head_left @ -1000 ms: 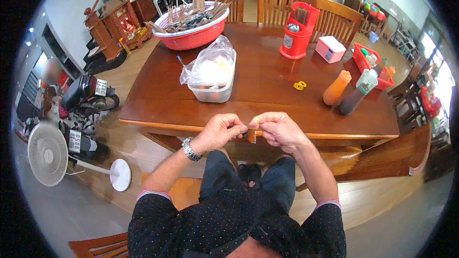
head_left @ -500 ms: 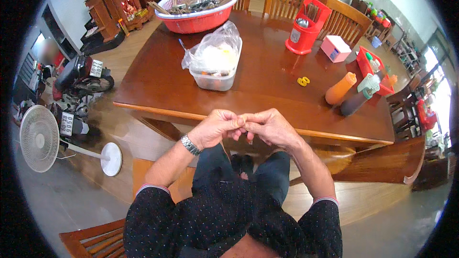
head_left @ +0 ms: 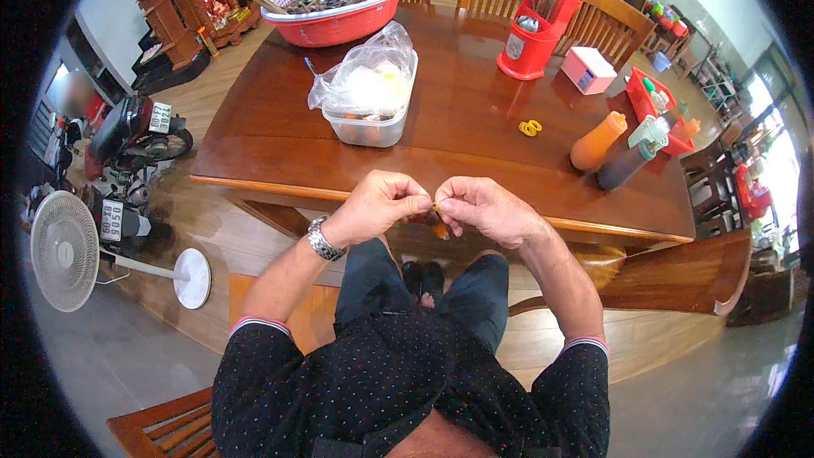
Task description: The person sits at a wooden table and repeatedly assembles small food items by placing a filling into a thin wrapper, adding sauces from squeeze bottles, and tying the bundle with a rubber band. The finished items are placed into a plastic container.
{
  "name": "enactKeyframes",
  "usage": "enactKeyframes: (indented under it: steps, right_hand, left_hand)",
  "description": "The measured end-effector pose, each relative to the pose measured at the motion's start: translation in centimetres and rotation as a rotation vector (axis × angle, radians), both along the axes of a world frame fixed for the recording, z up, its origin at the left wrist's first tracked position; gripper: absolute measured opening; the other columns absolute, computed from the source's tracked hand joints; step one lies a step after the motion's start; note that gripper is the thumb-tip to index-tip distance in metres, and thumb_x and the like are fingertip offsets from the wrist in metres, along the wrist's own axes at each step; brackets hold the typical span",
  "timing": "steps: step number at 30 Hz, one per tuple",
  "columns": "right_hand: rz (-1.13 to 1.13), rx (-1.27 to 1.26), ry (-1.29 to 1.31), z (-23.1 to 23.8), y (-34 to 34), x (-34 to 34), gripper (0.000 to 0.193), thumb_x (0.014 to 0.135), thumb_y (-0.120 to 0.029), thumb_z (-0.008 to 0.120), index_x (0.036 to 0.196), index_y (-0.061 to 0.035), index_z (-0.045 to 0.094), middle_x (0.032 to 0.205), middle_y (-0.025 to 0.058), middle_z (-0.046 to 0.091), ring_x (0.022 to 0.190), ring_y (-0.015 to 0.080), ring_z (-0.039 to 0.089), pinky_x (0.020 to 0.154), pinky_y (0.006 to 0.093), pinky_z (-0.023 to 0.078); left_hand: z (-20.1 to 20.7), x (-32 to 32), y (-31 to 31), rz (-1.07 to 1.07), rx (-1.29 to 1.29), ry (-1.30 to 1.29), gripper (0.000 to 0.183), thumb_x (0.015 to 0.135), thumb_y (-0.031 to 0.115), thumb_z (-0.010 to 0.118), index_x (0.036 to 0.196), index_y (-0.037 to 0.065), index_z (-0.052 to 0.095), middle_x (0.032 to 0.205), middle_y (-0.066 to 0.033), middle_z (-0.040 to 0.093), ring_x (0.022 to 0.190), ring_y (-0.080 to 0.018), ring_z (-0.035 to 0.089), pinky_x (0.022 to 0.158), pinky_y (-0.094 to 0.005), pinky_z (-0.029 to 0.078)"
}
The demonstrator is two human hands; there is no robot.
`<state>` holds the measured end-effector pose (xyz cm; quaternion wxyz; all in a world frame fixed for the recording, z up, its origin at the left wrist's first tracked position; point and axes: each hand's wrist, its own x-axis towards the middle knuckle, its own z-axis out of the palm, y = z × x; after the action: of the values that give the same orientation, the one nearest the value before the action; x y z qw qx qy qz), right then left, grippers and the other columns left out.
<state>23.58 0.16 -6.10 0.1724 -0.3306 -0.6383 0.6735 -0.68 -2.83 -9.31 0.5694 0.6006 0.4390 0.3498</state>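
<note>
Just off the table's near edge, my two hands meet at the fingertips. My right hand (head_left: 487, 210) pinches the top of a small plastic bag (head_left: 442, 230) with dark orange contents, which hangs below the fingers. My left hand (head_left: 381, 208), with a metal watch on its wrist, is closed in a pinch close beside it. Between the fingertips shows a thin yellowish rubber band (head_left: 436, 207), partly hidden. Several yellow rubber bands (head_left: 530, 128) lie on the table. A clear plastic tub (head_left: 366, 129) stands beyond my left hand, with a plastic bag (head_left: 373, 85) on top.
On the wooden table (head_left: 458, 136) stand a red basket (head_left: 339, 30) of chopsticks, a red utensil holder (head_left: 526, 47), a pink box (head_left: 588, 70), an orange bottle (head_left: 599, 142), a dark bottle (head_left: 626, 166) and a red tray (head_left: 642, 100). A white fan (head_left: 64, 250) and wooden chair (head_left: 678, 280) flank me.
My hands have shifted slightly, and the fingertips have drawn a little apart. The small bag's orange contents now show below them. The whole view has tilted slightly, moving the table up.
</note>
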Motion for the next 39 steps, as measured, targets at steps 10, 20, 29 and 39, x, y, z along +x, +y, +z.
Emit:
enactKeyframes:
  steps: [10,20,29,39]
  right_hand:
    - [-0.052,0.248,0.058,0.3,-2.1,3.4,0.017,0.106,-0.021,0.064,0.099,-0.0067,0.060,0.102,-0.0002,0.054,0.097,0.0114,0.052,0.089,0.0292,0.046]
    - [-0.074,0.117,0.361,1.6,-3.5,4.6,0.019,0.105,-0.024,0.065,0.100,-0.0070,0.059,0.110,0.0051,0.057,0.085,0.0137,0.054,0.076,0.0290,0.047]
    - [-0.006,-0.406,0.832,1.7,-2.2,4.4,0.031,0.099,-0.025,0.074,0.122,-0.0079,0.061,0.097,-0.0014,0.057,0.067,0.0066,0.050,0.054,0.0204,0.039]
    - [-0.223,0.715,0.091,0.1,-4.0,0.5,0.079,0.084,-0.016,0.089,0.155,-0.0120,0.054,0.089,0.0009,0.053,0.082,0.0123,0.053,0.073,0.0283,0.046]
  left_hand:
    - [-0.9,0.0,1.4,0.282,0.885,0.624,0.009,0.102,0.008,0.057,0.100,0.000,0.057,0.097,-0.0212,0.058,0.096,-0.0429,0.054,0.087,-0.0497,0.045]
    - [-0.3,0.1,1.8,0.282,0.948,0.606,0.009,0.103,0.007,0.059,0.100,0.000,0.054,0.097,-0.0190,0.056,0.094,-0.0404,0.053,0.086,-0.0489,0.045]
    - [3.2,0.3,0.5,-0.072,0.387,0.084,0.015,0.111,0.015,0.053,0.107,0.000,0.056,0.107,-0.0074,0.065,0.089,-0.0140,0.066,0.080,-0.0323,0.057]
    - [4.3,1.1,0.0,-0.116,0.092,-0.172,0.022,0.112,0.022,0.055,0.112,0.001,0.056,0.095,-0.0058,0.067,0.079,-0.0108,0.067,0.073,-0.0270,0.057]
